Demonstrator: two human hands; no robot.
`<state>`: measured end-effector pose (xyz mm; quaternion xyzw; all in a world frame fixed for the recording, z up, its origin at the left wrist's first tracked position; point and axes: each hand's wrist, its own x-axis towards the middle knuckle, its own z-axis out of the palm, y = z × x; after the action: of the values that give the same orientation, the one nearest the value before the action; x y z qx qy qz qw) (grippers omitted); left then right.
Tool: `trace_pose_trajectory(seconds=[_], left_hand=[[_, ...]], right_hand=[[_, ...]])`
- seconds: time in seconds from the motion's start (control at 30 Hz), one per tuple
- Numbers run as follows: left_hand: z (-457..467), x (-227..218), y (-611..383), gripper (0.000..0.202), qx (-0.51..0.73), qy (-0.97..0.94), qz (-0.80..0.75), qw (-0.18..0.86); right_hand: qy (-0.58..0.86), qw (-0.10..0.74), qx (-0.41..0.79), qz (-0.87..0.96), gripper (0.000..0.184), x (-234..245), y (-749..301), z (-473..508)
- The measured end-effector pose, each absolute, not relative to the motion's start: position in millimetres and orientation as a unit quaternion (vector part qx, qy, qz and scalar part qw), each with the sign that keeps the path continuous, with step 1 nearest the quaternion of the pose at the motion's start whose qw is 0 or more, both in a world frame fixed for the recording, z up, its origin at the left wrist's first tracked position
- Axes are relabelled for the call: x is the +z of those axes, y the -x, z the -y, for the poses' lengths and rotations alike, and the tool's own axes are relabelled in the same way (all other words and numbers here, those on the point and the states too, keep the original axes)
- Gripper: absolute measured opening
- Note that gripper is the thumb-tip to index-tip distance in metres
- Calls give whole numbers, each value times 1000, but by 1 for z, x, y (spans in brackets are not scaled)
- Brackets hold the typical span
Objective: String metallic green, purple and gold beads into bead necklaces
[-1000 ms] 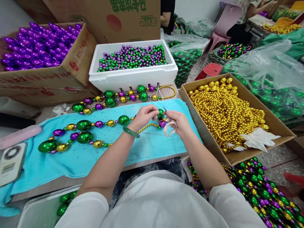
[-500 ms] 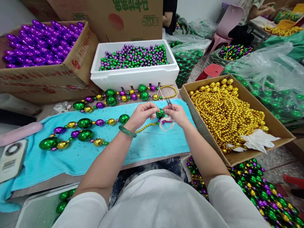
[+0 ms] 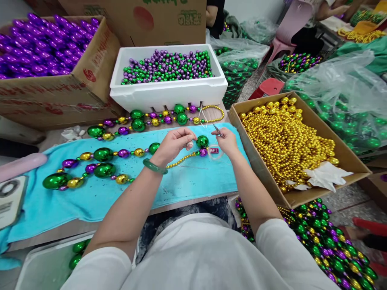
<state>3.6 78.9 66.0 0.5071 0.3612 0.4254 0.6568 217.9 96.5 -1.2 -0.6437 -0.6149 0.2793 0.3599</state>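
Observation:
My left hand (image 3: 177, 144), with a green bangle (image 3: 155, 166) at its wrist, is closed in a pinch above the blue towel (image 3: 187, 187). What its fingertips hold is too small to make out. My right hand (image 3: 226, 141) grips small metal scissors (image 3: 217, 130), their pointed tip facing up and away. Between the hands lies a large green bead (image 3: 202, 141), with a purple bead (image 3: 203, 152), a small red tag (image 3: 214, 150) and a clear loop (image 3: 211, 156) close by. A bead necklace (image 3: 103, 154) stretches leftward across the towel, partly hidden behind my left hand.
A finished-looking bead strand (image 3: 138, 125) lies behind the towel. Beyond it stands a white foam box (image 3: 169, 94) of small beads. A carton of purple beads (image 3: 51, 46) is at left, a carton of gold bead chains (image 3: 287, 145) at right. Co-workers sit farther back.
My right hand has moved right, away from the large green bead and my left hand, with the scissors still in it. The view has shifted slightly. My left hand stays pinched.

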Motion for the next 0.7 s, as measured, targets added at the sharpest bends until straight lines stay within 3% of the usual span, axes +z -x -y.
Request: trace_pose_trajectory(seconds=[0.1, 0.2, 0.3, 0.43, 0.63, 0.7], left_hand=[[-78, 63, 1, 16, 429, -502, -366, 655], [-78, 62, 3, 15, 431, -501, -372, 652], [-78, 63, 3, 14, 437, -497, -380, 646], [-79, 66, 5, 12, 444, -492, -383, 643], [-82, 69, 8, 10, 463, -475, -385, 642], [-82, 70, 7, 10, 462, -476, -388, 640]], right_hand=[[678, 237, 247, 651, 48, -18, -228, -100], [661, 151, 245, 693, 37, -28, -230, -99], [651, 145, 234, 708, 25, -27, -236, -95], [703, 175, 165, 669, 25, -15, -264, -75], [742, 22, 70, 667, 26, -2, -280, -28], [723, 53, 61, 686, 33, 5, -267, -24]])
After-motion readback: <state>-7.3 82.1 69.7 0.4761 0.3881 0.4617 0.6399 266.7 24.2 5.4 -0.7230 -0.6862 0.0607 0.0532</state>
